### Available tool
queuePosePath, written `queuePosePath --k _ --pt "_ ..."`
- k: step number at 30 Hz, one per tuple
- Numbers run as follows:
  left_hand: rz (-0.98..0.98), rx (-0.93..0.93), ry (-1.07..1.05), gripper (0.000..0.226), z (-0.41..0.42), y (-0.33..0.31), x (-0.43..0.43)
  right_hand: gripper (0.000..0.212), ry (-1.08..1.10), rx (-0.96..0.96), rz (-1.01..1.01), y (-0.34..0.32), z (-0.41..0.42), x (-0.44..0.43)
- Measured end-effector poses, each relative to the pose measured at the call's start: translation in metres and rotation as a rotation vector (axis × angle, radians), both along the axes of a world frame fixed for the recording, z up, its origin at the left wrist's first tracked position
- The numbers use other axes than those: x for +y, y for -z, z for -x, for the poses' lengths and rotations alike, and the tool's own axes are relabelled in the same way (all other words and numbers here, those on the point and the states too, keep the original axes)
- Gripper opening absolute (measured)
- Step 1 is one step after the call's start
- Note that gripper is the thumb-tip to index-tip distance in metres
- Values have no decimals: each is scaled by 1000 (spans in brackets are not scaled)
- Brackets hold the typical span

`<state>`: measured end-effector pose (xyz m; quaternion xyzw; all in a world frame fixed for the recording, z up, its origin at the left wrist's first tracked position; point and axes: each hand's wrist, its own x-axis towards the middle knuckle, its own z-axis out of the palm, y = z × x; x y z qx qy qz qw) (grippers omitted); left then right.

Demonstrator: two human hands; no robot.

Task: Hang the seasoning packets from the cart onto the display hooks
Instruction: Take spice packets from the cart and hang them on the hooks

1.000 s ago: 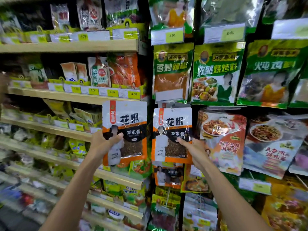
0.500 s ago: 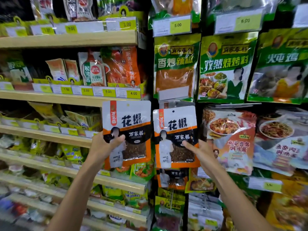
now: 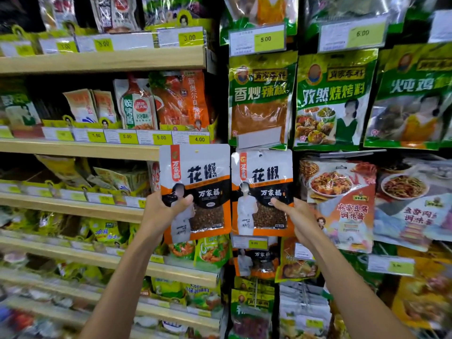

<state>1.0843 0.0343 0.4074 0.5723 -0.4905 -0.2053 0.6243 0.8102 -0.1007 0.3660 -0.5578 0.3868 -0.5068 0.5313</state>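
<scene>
Two matching white, orange and black peppercorn packets are held up side by side before the display. My left hand [image 3: 164, 211] grips the left packet [image 3: 198, 182] at its lower left edge, thumb on the front. My right hand [image 3: 297, 217] pinches the right packet [image 3: 263, 182] at its lower right side. The right packet's top hole lies at the hook spot just below the green chilli powder packet [image 3: 261, 99]. More of the same packets [image 3: 254, 259] hang right below it. The cart is out of view.
Wooden shelves [image 3: 102, 61] with price tags and sauce pouches fill the left. Green barbecue seasoning [image 3: 333, 101] and tofu sauce packets [image 3: 340, 201] hang on the right, packed close around the right packet.
Both packets have risen slightly and the view has moved closer. The right packet's top edge now sits up under the green chilli packet.
</scene>
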Motion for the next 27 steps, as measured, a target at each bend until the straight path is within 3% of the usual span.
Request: queuePosePath --k 2,4,13,17,21,24,27 --pt "-4 0 7 27 0 -1 -1 47 22 -15 -4 2 1 -1" --pt "3 12 22 31 0 -1 -1 42 19 -6 -18 4 1 -2" --pt "7 50 59 24 2 3 -10 65 44 84 -22 -12 -20 -30" --pt "-21 47 92 24 3 13 -13 75 35 144 -125 -17 -29 -39" --pt "-64 41 133 29 3 27 -14 66 78 285 -136 -3 -27 -41" --pt "-122 58 162 35 9 36 -16 34 227 376 51 14 -22 -18" --pt "-144 52 214 44 23 42 -19 39 293 290 132 27 -22 17"
